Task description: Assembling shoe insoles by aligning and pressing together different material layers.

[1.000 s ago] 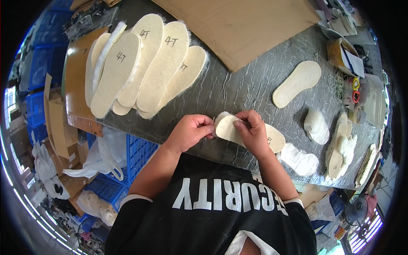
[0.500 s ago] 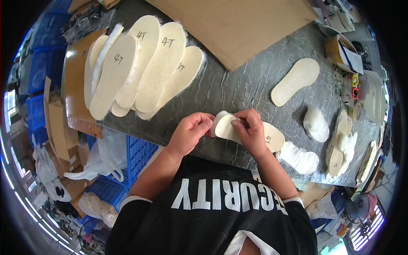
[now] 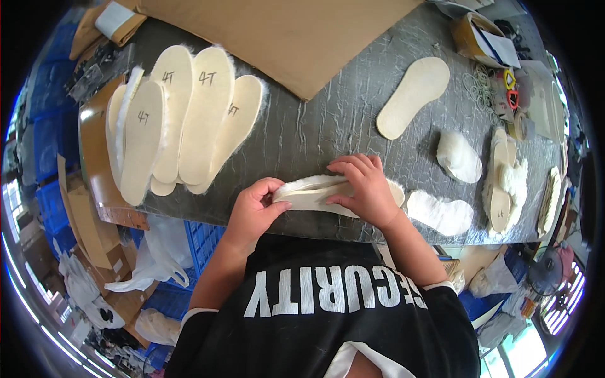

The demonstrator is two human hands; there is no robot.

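Near the front edge of the table I hold a fleece-lined insole [image 3: 307,201] crosswise in both hands. Its cream felt side faces me, and white fleece shows along its far edge. A lengthwise gap between layers shows; whether this is one folded insole or two laid together I cannot tell. My left hand [image 3: 249,211] pinches the left end between thumb and fingers. Further right, my right hand [image 3: 372,194] grips it from above, thumb on the near side, covering part of it. Just right of that hand lies a white fleece insole [image 3: 440,213], fleece up.
At the left, several marked felt insoles [image 3: 207,120] lie fanned out. A plain insole [image 3: 413,97] rests beyond my right hand, near a curled fleece piece [image 3: 459,156]. More insoles [image 3: 501,183] are stacked at the right. Brown cardboard [image 3: 283,38] covers the far side.
The insole's left end, curled up before, is now stretched straighter and its layered edge shows. My left hand has moved onto that end. The view has shifted, so the table's things appear moved left.
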